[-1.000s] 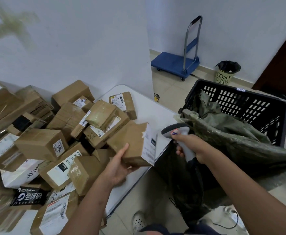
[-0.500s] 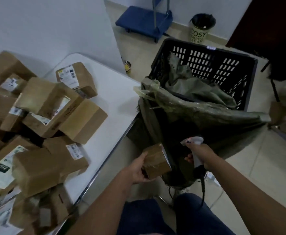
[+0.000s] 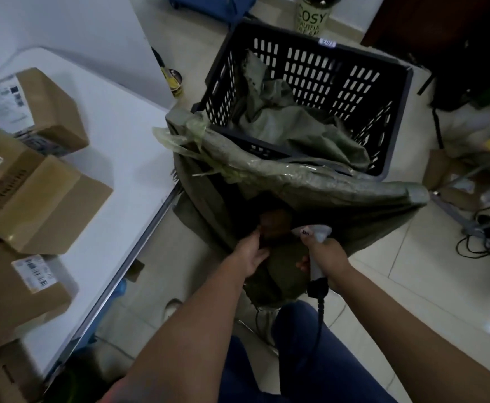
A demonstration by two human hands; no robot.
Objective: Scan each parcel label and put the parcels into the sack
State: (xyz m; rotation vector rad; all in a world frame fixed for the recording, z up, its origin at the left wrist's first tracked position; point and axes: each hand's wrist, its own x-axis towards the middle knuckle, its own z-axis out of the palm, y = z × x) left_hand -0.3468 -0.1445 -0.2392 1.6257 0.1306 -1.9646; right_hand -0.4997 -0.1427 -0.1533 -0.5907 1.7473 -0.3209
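Inside the sack [image 3: 339, 205], the parcel [image 3: 275, 222] now sits lower.

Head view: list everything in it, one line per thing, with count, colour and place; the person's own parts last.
parcels on table: at least four, brown cardboard, white labels, left on the table.
parcel in hand: one, brown, at the sack's mouth.
table: one, white, left.
sack: one, olive green, open, centre, in front of the crate.
crate: one, black, slotted, behind the sack, green sacking inside.
bin: one, lettered COSY, top.
trolley: one, blue, top edge.
cables: several, black, floor at right.
scanner: one, white and grey, corded.
left hand: holds the parcel.
right hand: grips the scanner.
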